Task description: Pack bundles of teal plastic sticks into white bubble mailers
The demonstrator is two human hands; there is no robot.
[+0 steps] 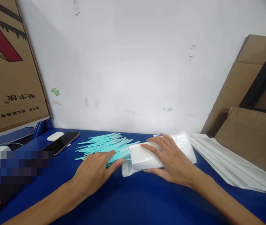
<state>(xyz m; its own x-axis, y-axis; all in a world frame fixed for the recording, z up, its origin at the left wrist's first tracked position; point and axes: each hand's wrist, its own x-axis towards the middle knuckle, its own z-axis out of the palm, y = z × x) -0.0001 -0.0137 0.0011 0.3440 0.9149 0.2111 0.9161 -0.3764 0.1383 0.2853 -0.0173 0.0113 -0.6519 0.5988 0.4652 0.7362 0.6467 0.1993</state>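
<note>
Slim turquoise plastic sticks [104, 143] with tapered ends and paler tips lie in a loose pile on the blue table [123, 200]. My left hand [95, 165] is closed around a bunch of them at the pile's right side. The right ends of this bunch sit at the mouth of a white bubble-wrap pouch [144, 157], whose flap lies below them. My right hand [168, 156] grips the pouch, fingers over its top and thumb along the near edge. Behind this hand lies another piece of bubble wrap [184, 145].
A stack of flat white pouches [228, 165] lies on the right, beside folded cardboard [254, 137]. On the left are a phone [63, 142], a white earbud case [55, 136] and a large printed carton [11, 78]. A white wall [128, 62] stands behind the table.
</note>
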